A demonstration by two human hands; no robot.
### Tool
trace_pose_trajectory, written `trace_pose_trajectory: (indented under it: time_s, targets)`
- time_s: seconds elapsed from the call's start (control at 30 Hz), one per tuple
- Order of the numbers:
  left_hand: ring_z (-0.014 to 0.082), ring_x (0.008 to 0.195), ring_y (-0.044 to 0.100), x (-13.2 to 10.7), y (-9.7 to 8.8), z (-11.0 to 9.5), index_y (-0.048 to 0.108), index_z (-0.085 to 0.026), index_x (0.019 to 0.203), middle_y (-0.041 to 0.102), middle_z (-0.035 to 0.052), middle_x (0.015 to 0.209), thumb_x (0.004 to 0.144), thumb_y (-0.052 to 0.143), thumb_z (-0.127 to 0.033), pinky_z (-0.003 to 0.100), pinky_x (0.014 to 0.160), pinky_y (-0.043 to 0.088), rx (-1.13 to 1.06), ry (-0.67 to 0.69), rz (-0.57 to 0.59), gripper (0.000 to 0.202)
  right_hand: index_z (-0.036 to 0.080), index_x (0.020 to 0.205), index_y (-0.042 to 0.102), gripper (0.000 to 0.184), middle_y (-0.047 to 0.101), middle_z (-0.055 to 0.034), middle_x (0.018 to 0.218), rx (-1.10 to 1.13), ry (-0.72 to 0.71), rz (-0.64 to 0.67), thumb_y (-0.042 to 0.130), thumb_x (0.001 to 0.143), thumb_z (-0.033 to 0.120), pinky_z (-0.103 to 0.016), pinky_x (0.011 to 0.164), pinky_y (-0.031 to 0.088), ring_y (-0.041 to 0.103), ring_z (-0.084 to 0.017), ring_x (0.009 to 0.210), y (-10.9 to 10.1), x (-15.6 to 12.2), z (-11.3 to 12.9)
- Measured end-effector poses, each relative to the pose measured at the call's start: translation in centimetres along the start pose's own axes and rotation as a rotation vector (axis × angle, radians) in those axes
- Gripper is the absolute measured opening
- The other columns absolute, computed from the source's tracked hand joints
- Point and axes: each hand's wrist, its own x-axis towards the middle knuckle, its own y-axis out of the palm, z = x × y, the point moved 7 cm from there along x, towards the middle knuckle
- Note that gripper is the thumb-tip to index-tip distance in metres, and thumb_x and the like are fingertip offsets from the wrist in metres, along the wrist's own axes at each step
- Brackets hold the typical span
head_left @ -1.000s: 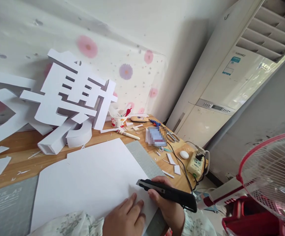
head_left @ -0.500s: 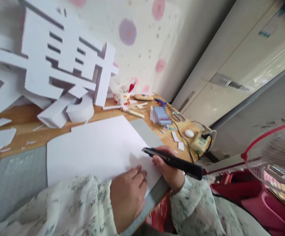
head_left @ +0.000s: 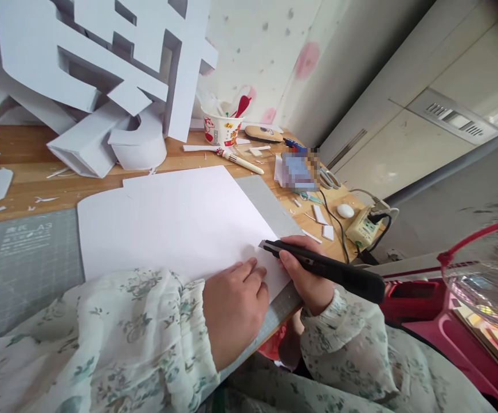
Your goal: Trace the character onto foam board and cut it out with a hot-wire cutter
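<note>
A large white foam board or card sheet (head_left: 167,223) lies on a grey cutting mat (head_left: 34,269) near the table's front edge. My left hand (head_left: 238,310) rests palm down on the sheet's front right part, its fingers stretched forward and holding nothing. In my right hand (head_left: 306,272) is a black utility knife (head_left: 330,267), gripped near its front. Its blade points left, over the sheet just beyond my left fingertips. Whether the blade tip touches the sheet I cannot tell.
White cut-out character shapes (head_left: 132,57) stand at the back left. Behind the sheet are a paper cup (head_left: 223,127) with a red spoon, a pen (head_left: 242,162) and a glasses case (head_left: 263,133). On the right lie white scraps (head_left: 318,214), a power strip (head_left: 364,225) and a cord. A fan (head_left: 485,269) stands beyond.
The camera view has tilted down and shifted, so the table things sit higher in the picture. My right hand still holds the knife, and my left hand stays on the sheet.
</note>
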Motion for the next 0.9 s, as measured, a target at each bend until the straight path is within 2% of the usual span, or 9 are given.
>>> trace_pose_trajectory:
  time_s: [0.1, 0.27, 0.4, 0.53, 0.67, 0.9]
  targets:
    - [0.0343, 0.128, 0.057, -0.1, -0.4, -0.4, 0.067, -0.01, 0.115, 0.066, 0.0158, 0.129, 0.087, 0.063, -0.018, 0.05, 0.105, 0.05, -0.008, 0.067, 0.031, 0.029, 0.023, 0.097, 0.071, 0.017, 0.074, -0.002, 0.08, -0.026, -0.027, -0.015, 0.07, 0.084, 0.034, -0.031, 0.062, 0.058, 0.069, -0.018, 0.067, -0.3, -0.1, 0.5]
    - [0.0318, 0.125, 0.06, 0.1, 0.3, 0.1, 0.071, -0.015, 0.106, 0.071, 0.0118, 0.122, 0.089, 0.059, -0.014, 0.048, 0.101, 0.053, 0.0, -0.027, 0.002, 0.02, 0.024, 0.098, 0.071, 0.017, 0.074, -0.0022, 0.082, -0.068, -0.053, 0.0, 0.07, 0.084, 0.034, -0.03, 0.061, 0.058, 0.069, -0.017, 0.066, -0.3, -0.2, 1.0]
    - [0.0299, 0.122, 0.062, 0.0, 0.6, -0.1, 0.072, -0.015, 0.103, 0.072, 0.0096, 0.12, 0.089, 0.057, -0.013, 0.046, 0.1, 0.054, 0.019, -0.024, -0.067, 0.021, 0.024, 0.095, 0.071, 0.014, 0.075, -0.0017, 0.082, -0.115, -0.108, -0.015, 0.069, 0.084, 0.032, -0.029, 0.063, 0.057, 0.069, -0.017, 0.068, -0.4, -0.2, 1.7]
    - [0.0282, 0.12, 0.063, -0.1, 0.9, 0.1, 0.071, -0.017, 0.102, 0.073, 0.0079, 0.118, 0.09, 0.056, -0.015, 0.045, 0.101, 0.053, 0.004, -0.069, -0.09, 0.02, 0.024, 0.096, 0.071, 0.014, 0.075, -0.0017, 0.083, -0.128, -0.127, -0.017, 0.069, 0.083, 0.03, -0.03, 0.065, 0.058, 0.07, -0.018, 0.072, -0.3, -0.1, 2.1]
    - [0.0276, 0.117, 0.065, -0.1, 0.3, 0.4, 0.072, -0.018, 0.099, 0.074, 0.0073, 0.115, 0.09, 0.055, -0.014, 0.044, 0.1, 0.054, -0.019, -0.106, -0.13, 0.02, 0.025, 0.095, 0.07, 0.012, 0.076, -0.0006, 0.082, -0.139, -0.156, -0.024, 0.068, 0.083, 0.028, -0.028, 0.064, 0.058, 0.071, -0.017, 0.071, -0.2, -0.1, 2.4]
    - [0.0344, 0.127, 0.059, 0.1, -1.6, -0.3, 0.07, -0.011, 0.112, 0.068, 0.0154, 0.128, 0.087, 0.06, -0.019, 0.049, 0.105, 0.053, -0.022, 0.068, 0.051, 0.028, 0.024, 0.094, 0.068, 0.01, 0.076, 0.0, 0.082, -0.183, -0.258, -0.01, 0.066, 0.084, 0.023, -0.027, 0.066, 0.058, 0.072, -0.017, 0.071, 0.0, -0.2, 3.8]
